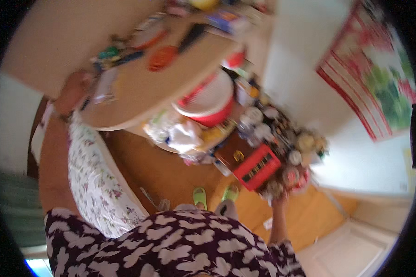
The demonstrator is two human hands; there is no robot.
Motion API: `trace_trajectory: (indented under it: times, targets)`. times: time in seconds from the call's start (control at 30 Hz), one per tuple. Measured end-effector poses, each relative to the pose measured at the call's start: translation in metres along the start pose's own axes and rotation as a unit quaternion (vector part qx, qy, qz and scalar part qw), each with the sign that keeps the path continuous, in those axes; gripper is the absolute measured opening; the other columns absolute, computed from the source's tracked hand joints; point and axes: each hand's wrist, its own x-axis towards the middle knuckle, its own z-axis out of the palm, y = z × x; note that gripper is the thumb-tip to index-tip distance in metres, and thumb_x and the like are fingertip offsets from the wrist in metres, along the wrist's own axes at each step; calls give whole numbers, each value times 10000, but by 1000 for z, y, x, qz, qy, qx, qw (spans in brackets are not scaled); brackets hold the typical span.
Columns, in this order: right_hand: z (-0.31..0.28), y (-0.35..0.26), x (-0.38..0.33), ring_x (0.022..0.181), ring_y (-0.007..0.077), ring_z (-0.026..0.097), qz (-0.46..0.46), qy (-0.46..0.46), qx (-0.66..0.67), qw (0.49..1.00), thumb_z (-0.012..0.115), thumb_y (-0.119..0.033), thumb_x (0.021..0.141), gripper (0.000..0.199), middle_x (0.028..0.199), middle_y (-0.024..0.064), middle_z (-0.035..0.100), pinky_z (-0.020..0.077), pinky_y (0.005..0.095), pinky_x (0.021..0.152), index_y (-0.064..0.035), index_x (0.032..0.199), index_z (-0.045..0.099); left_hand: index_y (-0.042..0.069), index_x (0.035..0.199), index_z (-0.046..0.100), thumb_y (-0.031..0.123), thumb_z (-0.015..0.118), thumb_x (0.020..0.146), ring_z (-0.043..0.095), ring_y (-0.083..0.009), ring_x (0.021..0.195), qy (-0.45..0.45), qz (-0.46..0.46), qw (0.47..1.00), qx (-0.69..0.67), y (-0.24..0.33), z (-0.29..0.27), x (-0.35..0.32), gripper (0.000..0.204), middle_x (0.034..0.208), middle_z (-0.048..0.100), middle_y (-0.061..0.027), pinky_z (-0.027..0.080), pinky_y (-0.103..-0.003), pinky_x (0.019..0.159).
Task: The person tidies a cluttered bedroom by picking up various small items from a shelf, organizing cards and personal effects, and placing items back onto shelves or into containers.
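My left hand (77,90) is at the left end of a rounded tan tabletop (189,74), beside a pale clear packet (105,87). Motion blur hides its fingers, so its grip is unclear. My right hand (279,200) reaches low on the right, up against a cluster of jars and lidded containers. Nearest to it is a roundish jar (274,188); whether the fingers hold it cannot be made out. Left of the jars lies a red box (258,167) with a dark panel, next to a brown box (235,152) bearing a gold emblem.
A red tub with a white mesh top (210,99) stands below the tabletop. On the table lie an orange round thing (163,58) and several blurred items. White floral bedding (101,180) hangs at left. A flowered hanging (370,74) covers the right wall. Green slippers (199,197) are on the wooden floor.
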Motion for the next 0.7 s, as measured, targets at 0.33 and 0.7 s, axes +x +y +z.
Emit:
trace_trajectory:
  times: [0.33,0.7]
  targets:
    - [-5,-118,-50,1008,202,527,23,-83,186,979,628,-112,689,530,1118,91,528,433,336,866,-7,1176,447,24,1052,541,115,511,862,589,-227,723,214,-229,851,-421,45,-64,-25,213,823,616,-123,454,-299,673]
    - [169,-386,-48,984,192,525,-152,-228,201,940,662,-197,672,438,1044,100,531,427,325,854,-22,1023,467,79,1088,506,244,403,929,587,-143,777,125,-221,76,-964,125,-35,-139,251,896,592,-41,507,-287,664]
